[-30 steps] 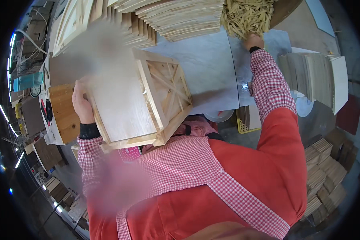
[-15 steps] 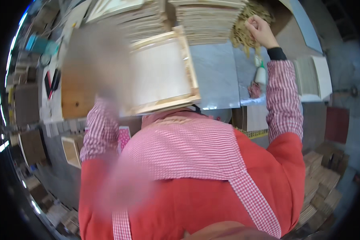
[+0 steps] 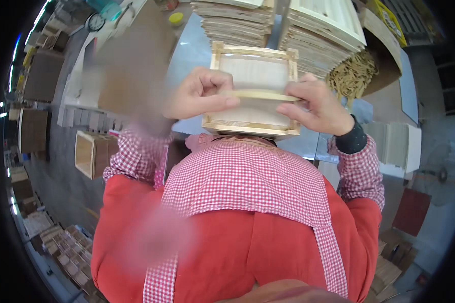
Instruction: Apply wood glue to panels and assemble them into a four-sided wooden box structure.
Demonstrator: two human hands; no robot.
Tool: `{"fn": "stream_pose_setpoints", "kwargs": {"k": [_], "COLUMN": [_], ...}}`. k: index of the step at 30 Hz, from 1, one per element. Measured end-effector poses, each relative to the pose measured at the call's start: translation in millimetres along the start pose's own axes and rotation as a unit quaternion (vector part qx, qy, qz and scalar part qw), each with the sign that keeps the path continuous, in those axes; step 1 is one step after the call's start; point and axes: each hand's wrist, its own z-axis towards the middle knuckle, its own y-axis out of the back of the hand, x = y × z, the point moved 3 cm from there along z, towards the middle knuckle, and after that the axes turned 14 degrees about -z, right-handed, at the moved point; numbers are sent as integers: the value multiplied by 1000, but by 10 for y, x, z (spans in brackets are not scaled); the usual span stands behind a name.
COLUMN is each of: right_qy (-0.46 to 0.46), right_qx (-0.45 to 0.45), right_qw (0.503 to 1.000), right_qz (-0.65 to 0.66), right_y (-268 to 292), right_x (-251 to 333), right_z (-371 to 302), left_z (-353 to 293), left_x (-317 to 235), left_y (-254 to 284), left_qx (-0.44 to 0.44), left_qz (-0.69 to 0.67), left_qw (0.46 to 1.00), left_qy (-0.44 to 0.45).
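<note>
Between my two hands a flat yellowish rubber band (image 3: 259,95) is pulled taut from side to side. My left hand (image 3: 202,94) pinches its left end with thumb and fingers. Its right end is gripped by my right hand (image 3: 316,104), fingers curled round it. Just beneath the band lies a shallow wooden box (image 3: 252,128) with pale rim strips and a whitish panel inside, close against my apron. Whether the band touches the box, I cannot tell. A pile of similar yellowish bands (image 3: 353,74) sits to the right.
Stacks of wooden panels (image 3: 232,28) and box parts (image 3: 321,48) rise at the back of the blue-grey table (image 3: 187,55). White sheets (image 3: 397,146) stand at the right. An open wooden box (image 3: 92,154) is at the lower left. A blur covers part of the left side.
My right hand has come from the pile of bands to above the box with a rubber band. My left hand now holds its other end. The box sits squarer before me.
</note>
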Motion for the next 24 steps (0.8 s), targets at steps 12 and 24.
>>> {"fn": "stream_pose_setpoints", "kwargs": {"k": [12, 24], "right_qy": [-31, -66], "right_qx": [-64, -29], "right_qw": [987, 994], "right_qz": [-144, -80], "right_y": [-40, -282], "right_x": [-1215, -206], "right_z": [-247, -723], "left_z": [-69, -639], "left_x": [114, 199], "left_y": [826, -36], "left_qx": [-178, -132], "left_qz": [499, 404], "left_qw": [838, 900], "left_qy": [-129, -93]}}
